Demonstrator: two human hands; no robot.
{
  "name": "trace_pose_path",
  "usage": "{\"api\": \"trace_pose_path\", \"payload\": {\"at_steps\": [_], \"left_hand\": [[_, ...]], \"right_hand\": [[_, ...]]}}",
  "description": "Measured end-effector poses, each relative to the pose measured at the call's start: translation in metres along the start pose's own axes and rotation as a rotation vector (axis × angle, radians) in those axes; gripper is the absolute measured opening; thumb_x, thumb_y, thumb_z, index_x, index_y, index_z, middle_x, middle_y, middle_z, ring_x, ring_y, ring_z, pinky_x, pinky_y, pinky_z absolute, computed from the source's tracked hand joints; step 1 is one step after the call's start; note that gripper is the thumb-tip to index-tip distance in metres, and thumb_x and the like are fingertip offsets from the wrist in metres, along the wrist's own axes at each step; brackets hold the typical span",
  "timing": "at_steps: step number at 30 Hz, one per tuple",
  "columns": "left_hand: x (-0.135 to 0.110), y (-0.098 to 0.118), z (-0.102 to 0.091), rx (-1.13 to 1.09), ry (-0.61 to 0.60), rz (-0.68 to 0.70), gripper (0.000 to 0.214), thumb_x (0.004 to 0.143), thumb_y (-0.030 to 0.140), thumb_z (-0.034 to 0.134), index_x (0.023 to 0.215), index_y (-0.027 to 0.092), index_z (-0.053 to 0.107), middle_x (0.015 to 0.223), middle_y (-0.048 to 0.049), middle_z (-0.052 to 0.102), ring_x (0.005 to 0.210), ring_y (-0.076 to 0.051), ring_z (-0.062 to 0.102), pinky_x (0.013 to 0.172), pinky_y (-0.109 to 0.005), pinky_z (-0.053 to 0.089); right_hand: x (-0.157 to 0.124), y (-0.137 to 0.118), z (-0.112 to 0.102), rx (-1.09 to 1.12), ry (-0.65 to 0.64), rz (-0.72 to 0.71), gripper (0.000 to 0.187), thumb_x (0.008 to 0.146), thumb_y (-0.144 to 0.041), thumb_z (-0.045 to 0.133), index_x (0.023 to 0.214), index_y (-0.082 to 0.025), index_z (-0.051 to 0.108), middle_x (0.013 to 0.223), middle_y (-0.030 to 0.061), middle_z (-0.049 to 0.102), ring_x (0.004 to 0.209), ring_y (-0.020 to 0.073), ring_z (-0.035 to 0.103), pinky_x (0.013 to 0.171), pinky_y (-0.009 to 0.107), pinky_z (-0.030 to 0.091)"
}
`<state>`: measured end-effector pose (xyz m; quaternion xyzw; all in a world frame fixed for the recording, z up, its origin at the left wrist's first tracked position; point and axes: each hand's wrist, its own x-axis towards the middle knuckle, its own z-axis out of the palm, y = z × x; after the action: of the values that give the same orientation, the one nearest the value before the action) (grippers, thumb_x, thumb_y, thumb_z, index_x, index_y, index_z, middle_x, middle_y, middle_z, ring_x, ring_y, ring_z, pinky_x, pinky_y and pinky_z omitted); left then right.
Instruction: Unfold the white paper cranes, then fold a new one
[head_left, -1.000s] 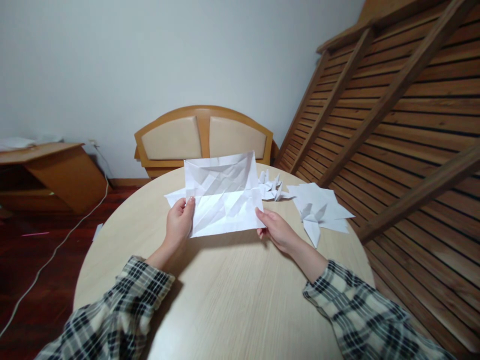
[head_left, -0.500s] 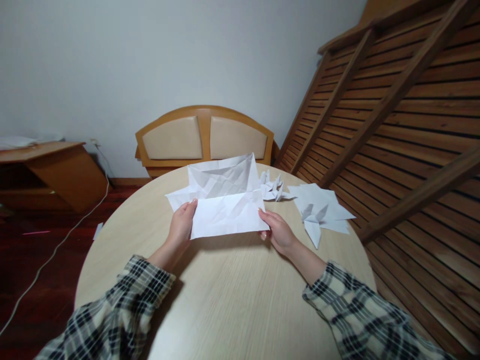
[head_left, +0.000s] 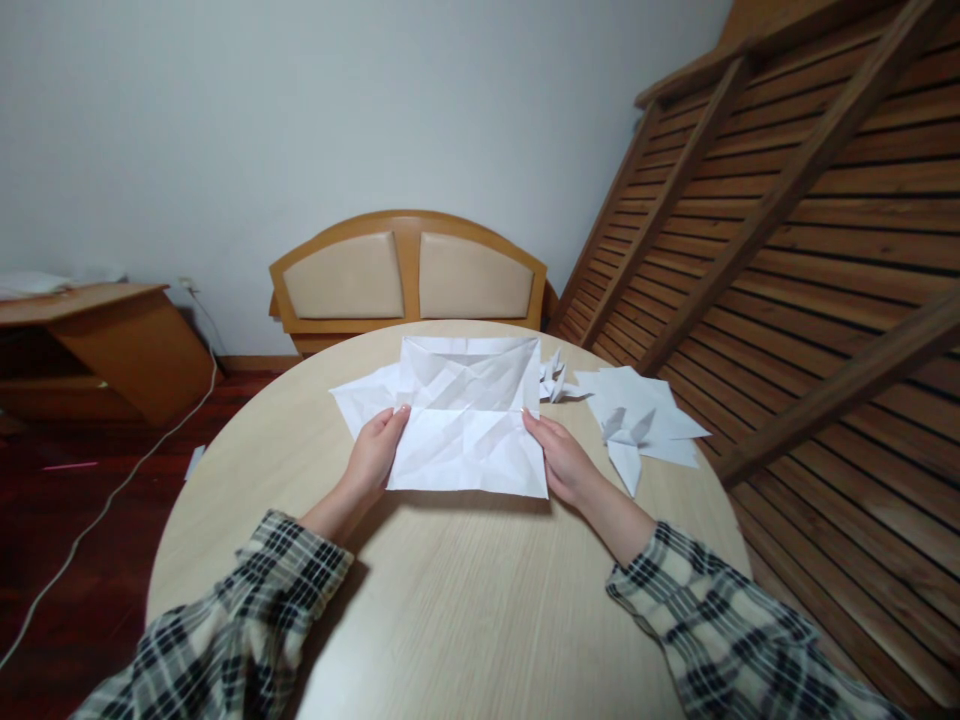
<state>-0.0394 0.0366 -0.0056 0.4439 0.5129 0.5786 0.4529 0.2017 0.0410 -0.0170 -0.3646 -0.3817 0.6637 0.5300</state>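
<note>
A white sheet of paper (head_left: pixel 469 440), covered in fold creases, is held up over the table between both hands. My left hand (head_left: pixel 375 452) is closed on its left edge, thumb on top near the middle crease. At the right edge my right hand (head_left: pixel 561 455) pinches the sheet the same way, its fingers mostly hidden underneath. Behind the left part lies another creased white paper (head_left: pixel 364 395), partly covered by the held one. Just beyond the right edge are folded paper cranes (head_left: pixel 555 380), overlapping and partly hidden.
A single paper crane (head_left: pixel 626 440) rests on a stack of white paper sheets (head_left: pixel 675 420) at the right of the round table (head_left: pixel 465 620). Beyond the table stands a padded wooden headboard (head_left: pixel 409 270). A slatted wooden panel (head_left: pixel 840 250) leans on the right.
The held sheet has tilted flatter and opened out, with its far part lowered. It has shifted slightly right and toward me, both hands still holding its edges.
</note>
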Motion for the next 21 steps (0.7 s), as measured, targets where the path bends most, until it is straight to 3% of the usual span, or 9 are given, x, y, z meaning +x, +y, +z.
{"api": "trace_pose_path", "payload": {"at_steps": [6,11,17,21], "left_hand": [[-0.004,0.004,0.003,-0.015,-0.044,0.019,0.059,0.059,0.071,0.074,0.075,0.014,0.069,0.078,-0.0093,0.074,0.072,-0.025,0.065,0.067,-0.034,0.054],[-0.004,0.0,0.003,-0.041,-0.017,0.033,0.059,0.059,0.07,0.075,0.079,0.014,0.071,0.085,-0.0108,0.076,0.08,-0.028,0.068,0.071,-0.036,0.056],[0.001,-0.008,0.002,-0.186,-0.027,-0.02,0.038,0.073,0.048,0.074,0.09,0.015,0.072,0.107,-0.0114,0.076,0.102,-0.028,0.068,0.092,-0.036,0.055],[0.002,-0.01,0.004,-0.376,-0.054,-0.197,0.029,0.082,0.037,0.068,0.102,0.016,0.071,0.112,-0.0103,0.074,0.102,-0.025,0.07,0.092,-0.036,0.057]], "right_hand": [[0.001,-0.002,0.0,0.095,0.064,0.03,0.011,0.087,-0.025,0.065,0.09,-0.016,0.07,0.09,0.0082,0.077,0.098,0.0243,0.072,0.089,0.035,0.058],[0.001,-0.003,-0.001,0.136,0.074,0.111,0.021,0.092,-0.025,0.056,0.105,-0.014,0.069,0.091,0.0098,0.078,0.094,0.0245,0.074,0.09,0.038,0.058],[-0.002,-0.006,0.001,0.151,0.01,0.205,0.03,0.093,-0.031,0.052,0.113,-0.014,0.067,0.09,0.0104,0.078,0.092,0.0253,0.074,0.089,0.039,0.058],[-0.005,-0.008,0.005,0.141,-0.05,0.254,0.037,0.093,-0.042,0.05,0.111,-0.015,0.068,0.09,0.0109,0.077,0.091,0.0261,0.074,0.086,0.04,0.058]]}}
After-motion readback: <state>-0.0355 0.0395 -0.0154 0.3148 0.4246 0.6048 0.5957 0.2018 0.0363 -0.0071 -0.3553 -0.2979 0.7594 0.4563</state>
